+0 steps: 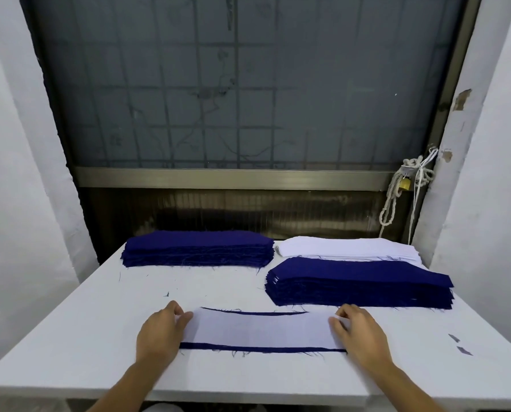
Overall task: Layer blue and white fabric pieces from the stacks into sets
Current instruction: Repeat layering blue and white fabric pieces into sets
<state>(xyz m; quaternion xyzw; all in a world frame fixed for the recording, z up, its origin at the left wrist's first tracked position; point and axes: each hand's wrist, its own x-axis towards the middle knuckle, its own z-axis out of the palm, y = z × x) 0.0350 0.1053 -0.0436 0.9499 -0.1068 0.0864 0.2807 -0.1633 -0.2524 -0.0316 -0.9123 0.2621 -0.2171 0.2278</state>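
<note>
A white fabric piece lies flat on a blue piece near the table's front; blue strips show along its far and near edges. My left hand pinches the white piece's left end. My right hand pinches its right end. A blue stack sits at the back left. Another blue stack sits at the right, with a white stack behind it.
The white table stands against a dark window between white walls. A rope with a padlock hangs at the back right. Two small blue scraps lie near the right edge. Loose threads dot the table.
</note>
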